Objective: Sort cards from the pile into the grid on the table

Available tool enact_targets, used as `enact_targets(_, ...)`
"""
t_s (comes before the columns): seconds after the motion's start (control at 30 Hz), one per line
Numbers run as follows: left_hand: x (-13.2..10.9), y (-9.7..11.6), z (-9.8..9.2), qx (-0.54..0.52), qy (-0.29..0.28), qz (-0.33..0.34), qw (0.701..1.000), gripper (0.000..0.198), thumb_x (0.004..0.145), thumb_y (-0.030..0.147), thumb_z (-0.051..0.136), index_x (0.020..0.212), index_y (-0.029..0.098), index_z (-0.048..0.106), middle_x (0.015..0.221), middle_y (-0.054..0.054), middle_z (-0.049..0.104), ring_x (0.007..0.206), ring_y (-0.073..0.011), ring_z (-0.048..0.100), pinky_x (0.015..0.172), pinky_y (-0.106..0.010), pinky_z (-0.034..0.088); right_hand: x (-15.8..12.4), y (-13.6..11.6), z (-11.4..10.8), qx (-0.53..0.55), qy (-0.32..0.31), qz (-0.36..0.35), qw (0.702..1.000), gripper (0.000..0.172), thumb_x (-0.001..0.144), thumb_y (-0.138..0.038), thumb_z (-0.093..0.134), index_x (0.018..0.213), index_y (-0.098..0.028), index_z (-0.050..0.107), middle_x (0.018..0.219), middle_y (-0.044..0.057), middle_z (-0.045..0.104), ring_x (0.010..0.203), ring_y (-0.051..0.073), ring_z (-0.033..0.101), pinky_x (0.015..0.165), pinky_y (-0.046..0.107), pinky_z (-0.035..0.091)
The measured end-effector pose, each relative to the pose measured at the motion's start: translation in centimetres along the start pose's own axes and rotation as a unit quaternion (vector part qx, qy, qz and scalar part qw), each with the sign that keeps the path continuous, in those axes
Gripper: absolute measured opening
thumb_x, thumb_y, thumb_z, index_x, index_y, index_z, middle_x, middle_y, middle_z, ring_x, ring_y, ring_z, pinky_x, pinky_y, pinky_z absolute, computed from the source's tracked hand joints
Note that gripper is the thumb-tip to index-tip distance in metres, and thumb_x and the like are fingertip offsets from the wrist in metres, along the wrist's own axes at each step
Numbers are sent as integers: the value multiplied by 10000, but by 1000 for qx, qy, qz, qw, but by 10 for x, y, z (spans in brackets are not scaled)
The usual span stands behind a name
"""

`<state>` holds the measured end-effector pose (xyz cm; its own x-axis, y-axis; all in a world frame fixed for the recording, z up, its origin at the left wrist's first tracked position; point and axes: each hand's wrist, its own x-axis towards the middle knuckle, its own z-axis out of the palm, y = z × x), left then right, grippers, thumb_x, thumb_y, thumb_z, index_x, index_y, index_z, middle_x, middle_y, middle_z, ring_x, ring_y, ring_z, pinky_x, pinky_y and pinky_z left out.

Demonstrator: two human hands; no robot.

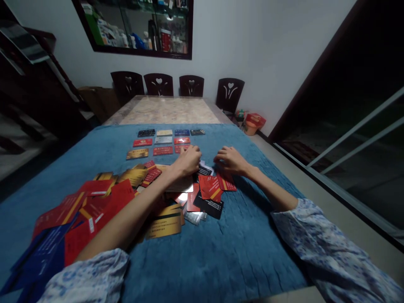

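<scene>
My left hand (188,160) reaches over the card pile with its fingers curled together; whatever they may hold is hidden. Just behind it lies a red card (179,149), partly covered by the hand. To the right, my right hand (232,160) hovers with loosely bent fingers, and no card shows in it. Below that hand is a red card with a yellow stripe (227,182). Between the hands sits a dark card with white print (205,169). More cards spread beneath my left forearm, among them a gold card (164,225) and a black card (210,205).
Cards lie in rows beyond the pile, including a gold one (137,153) and a blue one (182,132). Red and blue cards (47,252) heap at the left. A blue cloth (252,252) covers the table's near part. Several dark chairs (229,94) stand behind.
</scene>
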<state>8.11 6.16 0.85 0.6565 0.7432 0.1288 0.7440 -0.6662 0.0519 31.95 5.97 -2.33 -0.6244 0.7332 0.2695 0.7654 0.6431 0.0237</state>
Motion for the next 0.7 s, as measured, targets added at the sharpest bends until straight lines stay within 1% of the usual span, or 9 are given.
enact_targets(0.13,-1,17,3,-10,-8,29,1000,296,869,82,512,1070,150,718,1274,-166,639,1216,-332,512,967,-539,421,-23,3,3,17,6,10,1000,201,981,-267,547,966,-212,740,908,88,697,901,229,497,726,338,256)
enact_targets(0.23,-1,29,8,-25,-3,75,997,304,858,88,536,1096,168,709,1299,-153,650,1252,-326,488,1006,-561,384,-36,4,6,28,18,20,999,236,998,-280,519,970,-209,742,909,93,700,886,226,495,735,342,274)
enact_targets(0.3,-1,36,13,-31,-6,108,994,295,888,120,534,1123,180,701,1320,-141,656,1284,-318,471,1026,-554,364,-43,5,8,25,23,23,999,244,1002,-284,512,973,-210,743,911,93,705,885,226,502,733,346,276)
enact_targets(0.43,-2,49,21,-48,-37,172,983,320,923,112,497,1172,192,683,1369,-128,659,1349,-326,440,1042,-563,354,-56,7,9,2,34,30,999,216,988,-277,534,959,-216,739,900,88,714,895,229,517,734,352,279)
enact_targets(0.57,-3,54,26,-64,-56,212,974,383,915,62,479,1227,216,637,1466,-103,610,1435,-332,399,1076,-582,349,-66,11,7,-9,47,40,998,227,988,-247,513,944,-215,734,883,85,716,886,225,527,728,354,278)
enact_targets(0.7,-2,50,31,-79,-70,218,970,322,943,50,422,1144,205,620,1405,-108,646,1491,-327,373,1113,-609,338,-70,12,4,-5,56,42,997,219,980,-230,508,946,-224,725,873,75,717,878,222,529,724,351,276)
